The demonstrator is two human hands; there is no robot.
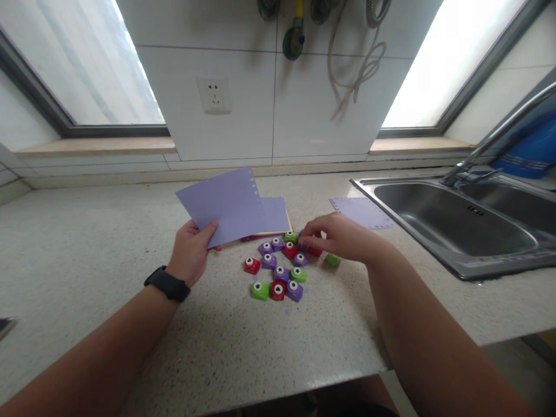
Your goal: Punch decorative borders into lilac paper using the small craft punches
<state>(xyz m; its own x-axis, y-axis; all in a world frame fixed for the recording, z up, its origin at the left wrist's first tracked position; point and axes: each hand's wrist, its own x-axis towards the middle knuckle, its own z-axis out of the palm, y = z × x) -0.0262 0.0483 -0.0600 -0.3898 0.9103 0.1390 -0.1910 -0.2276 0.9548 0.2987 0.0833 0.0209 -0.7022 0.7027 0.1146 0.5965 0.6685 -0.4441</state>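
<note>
My left hand [191, 249], with a black watch on the wrist, grips a purple sheet of paper [226, 205] between thumb and fingers. The sheet is tilted up off the counter, and small punched holes run along its right edge. My right hand [328, 234] reaches over the far right of a group of small craft punches, its fingers curled round a purple craft punch [301, 236] that they mostly hide. Beside it lie a green punch [290, 237] and a red punch [289, 250]. Several more purple, green and red punches, such as a purple one [281, 273], spread toward me.
Behind the held sheet lies a stack of coloured paper [275, 213]. Another purple sheet [362, 212], punched along its edges, lies flat near the steel sink [460, 223]. A tap [499, 133] rises behind the basin. Tiny paper bits dot the speckled counter [208, 341].
</note>
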